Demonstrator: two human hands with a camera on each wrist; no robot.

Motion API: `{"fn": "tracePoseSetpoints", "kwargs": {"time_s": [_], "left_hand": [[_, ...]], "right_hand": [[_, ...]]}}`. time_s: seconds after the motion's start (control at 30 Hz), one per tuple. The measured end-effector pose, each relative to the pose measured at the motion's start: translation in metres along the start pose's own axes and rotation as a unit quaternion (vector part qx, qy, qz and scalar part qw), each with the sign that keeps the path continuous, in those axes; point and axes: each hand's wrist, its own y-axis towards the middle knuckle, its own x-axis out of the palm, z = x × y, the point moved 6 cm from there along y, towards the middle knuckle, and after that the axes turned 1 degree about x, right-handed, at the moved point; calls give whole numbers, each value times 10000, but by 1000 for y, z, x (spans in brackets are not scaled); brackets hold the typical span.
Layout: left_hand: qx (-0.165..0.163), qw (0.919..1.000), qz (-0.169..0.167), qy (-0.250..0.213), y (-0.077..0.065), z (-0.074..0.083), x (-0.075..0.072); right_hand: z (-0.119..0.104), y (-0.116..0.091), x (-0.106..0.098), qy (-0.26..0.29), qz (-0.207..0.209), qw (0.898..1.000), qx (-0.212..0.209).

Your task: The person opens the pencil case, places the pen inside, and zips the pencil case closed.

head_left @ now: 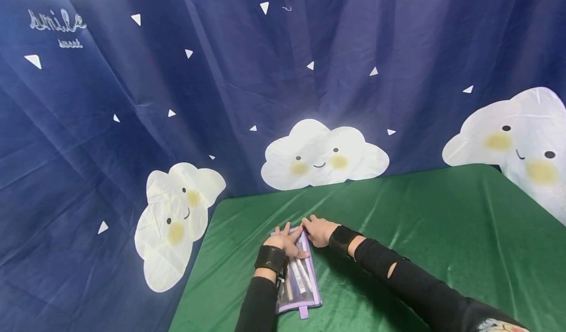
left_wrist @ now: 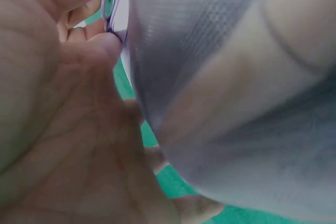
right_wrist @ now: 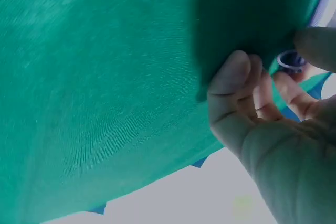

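Note:
A see-through mesh zip pouch [head_left: 297,296] with purple edging lies on the green cloth, several slim pen-like items [head_left: 297,275] inside it. My left hand [head_left: 286,243] rests over its upper part with spread fingers, the index reaching to the top right corner. In the left wrist view the palm is close beside the bulging mesh [left_wrist: 210,98]. At that same corner my right hand [head_left: 320,231] pinches between thumb and index finger; a small ring-shaped zipper pull [right_wrist: 290,60] shows between them in the right wrist view. Its other fingers are bent.
The green cloth [head_left: 398,224] covers the surface and has soft creases. Behind it hangs a dark blue curtain [head_left: 283,86] printed with clouds and small white triangles. A short purple tab [head_left: 303,313] sticks out at the pouch's near end.

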Motion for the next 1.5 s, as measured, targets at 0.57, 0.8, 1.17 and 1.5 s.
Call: {"fn": "tracePoseSetpoints", "kwargs": {"time_s": [0.57, 0.8, 1.17, 1.5], "left_hand": [[165, 9991, -384, 61, 3, 2, -4], [54, 9987, -505, 76, 6, 0, -4], [51, 9987, -495, -58, 10, -3, -4], [156, 9979, -586, 209, 13, -4, -1]], "right_hand": [[2, -2, -1, -551, 584, 9967, 79], [3, -3, -1, -425, 474, 9979, 98], [1, -5, 4, -876, 482, 9950, 57], [-4, -10, 10, -1412, 472, 9888, -25]]}}
